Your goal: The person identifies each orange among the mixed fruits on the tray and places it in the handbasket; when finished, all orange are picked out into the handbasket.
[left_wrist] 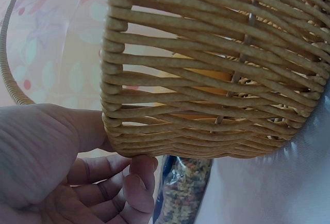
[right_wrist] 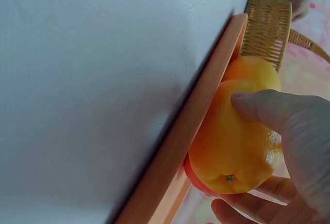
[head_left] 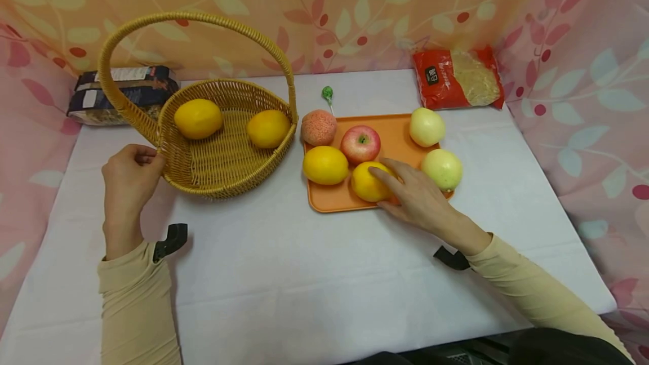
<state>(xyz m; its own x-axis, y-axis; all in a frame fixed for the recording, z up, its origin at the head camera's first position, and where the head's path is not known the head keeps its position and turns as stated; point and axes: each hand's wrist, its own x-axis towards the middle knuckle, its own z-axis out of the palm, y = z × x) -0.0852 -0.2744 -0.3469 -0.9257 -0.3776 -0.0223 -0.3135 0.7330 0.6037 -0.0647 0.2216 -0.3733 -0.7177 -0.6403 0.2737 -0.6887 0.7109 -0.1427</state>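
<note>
Apple (head_left: 359, 148) behind yellow fruit (head_left: 367, 183) in right hand (head_left: 419, 200), second yellow fruit (head_left: 325, 165) alongside

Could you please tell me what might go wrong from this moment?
The right hand grips a yellow fruit close beside the apple, so lifting it might nudge the apple.
The left hand holds the rim of the basket; a pull could tilt it, and the two yellow fruits inside might roll.
The nearer pale fruit sits at the right edge of the tray; a bump could perhaps send it rolling.
</note>
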